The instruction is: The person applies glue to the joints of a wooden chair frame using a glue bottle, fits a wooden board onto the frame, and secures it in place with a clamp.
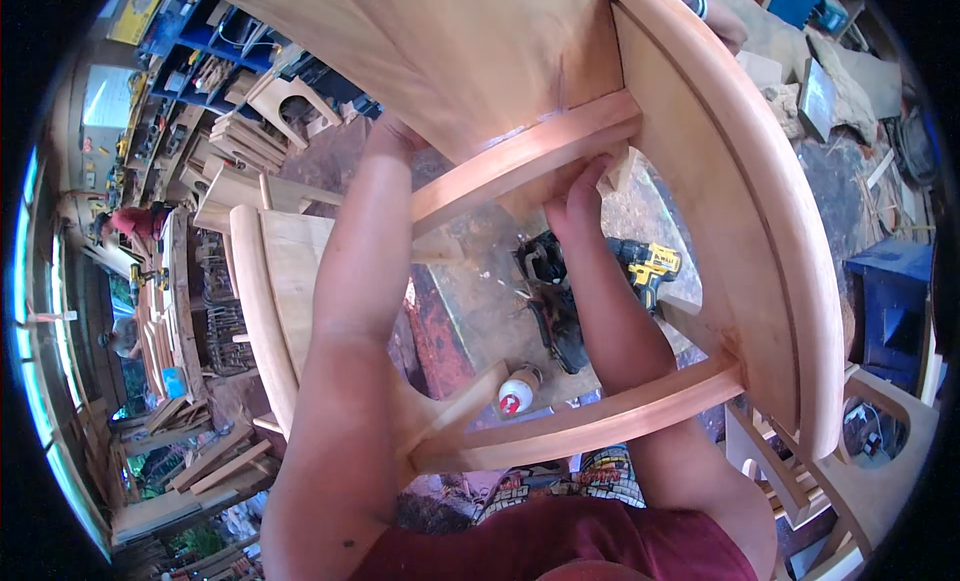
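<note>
Two bare hands work on a pale wooden chair frame (560, 71) that fills the upper half of the view, tipped so its underside and rails face the camera. The left hand (395, 136) reaches up at about eleven o'clock and goes behind the seat panel; its fingers are hidden, so I cannot tell whether it grips or only presses. The right hand (578, 196), just above centre, has its fingers curled together against the underside of the upper cross rail (520, 161), touching a small wooden block (620, 169) that sits where the rail meets the curved side piece (740, 191). That curved piece sweeps from twelve o'clock down to four o'clock. A lower cross rail (590, 421) runs across at about five o'clock, in front of both forearms. Seen through the frame, on the floor near centre, lie a black and yellow cordless drill (645, 266) and, just left of it, a dark power tool (550, 301). A small white and red bottle (518, 391) stands at about six o'clock. Another chair frame (270, 291) lies at nine o'clock, with stacked timber parts (245, 141) and blue shelving (200, 51) towards ten o'clock.
</note>
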`<state>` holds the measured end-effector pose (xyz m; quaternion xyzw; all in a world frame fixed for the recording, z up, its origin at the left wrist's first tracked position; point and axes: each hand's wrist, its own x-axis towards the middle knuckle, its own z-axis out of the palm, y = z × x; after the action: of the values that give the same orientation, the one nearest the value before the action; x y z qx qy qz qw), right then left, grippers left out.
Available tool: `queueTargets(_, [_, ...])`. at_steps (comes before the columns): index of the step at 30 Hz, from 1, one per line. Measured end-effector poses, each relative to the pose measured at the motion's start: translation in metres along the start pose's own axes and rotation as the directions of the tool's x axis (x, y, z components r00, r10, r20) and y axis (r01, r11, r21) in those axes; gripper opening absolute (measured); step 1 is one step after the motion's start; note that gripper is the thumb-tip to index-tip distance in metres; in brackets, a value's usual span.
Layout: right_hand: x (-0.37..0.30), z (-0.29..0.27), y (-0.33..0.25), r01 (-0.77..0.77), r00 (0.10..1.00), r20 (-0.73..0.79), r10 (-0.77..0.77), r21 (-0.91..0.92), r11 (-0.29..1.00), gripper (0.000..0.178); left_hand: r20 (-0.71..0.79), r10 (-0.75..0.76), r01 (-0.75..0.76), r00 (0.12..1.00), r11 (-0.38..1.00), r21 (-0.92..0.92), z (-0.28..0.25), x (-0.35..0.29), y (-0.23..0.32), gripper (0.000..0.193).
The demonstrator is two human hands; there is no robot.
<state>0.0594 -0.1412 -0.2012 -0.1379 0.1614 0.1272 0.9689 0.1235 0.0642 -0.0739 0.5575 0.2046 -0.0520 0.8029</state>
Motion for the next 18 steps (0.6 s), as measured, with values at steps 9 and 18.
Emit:
queueTargets(9, [-0.008, 0.002, 0.0, 0.024, 0.997, -0.067, -0.024, -0.014, 1.0, 0.079, -0.025, 0.031, -0.03, 0.999, 0.999, 0.017, 0.006, -0.01, -0.003, 0.05])
queueTargets(18, [-0.01, 0.004, 0.0, 0.052, 0.994, -0.093, -0.053, -0.014, 0.999, 0.081, -0.041, 0.042, -0.04, 0.998, 0.999, 0.034, 0.011, -0.016, -0.003, 0.05])
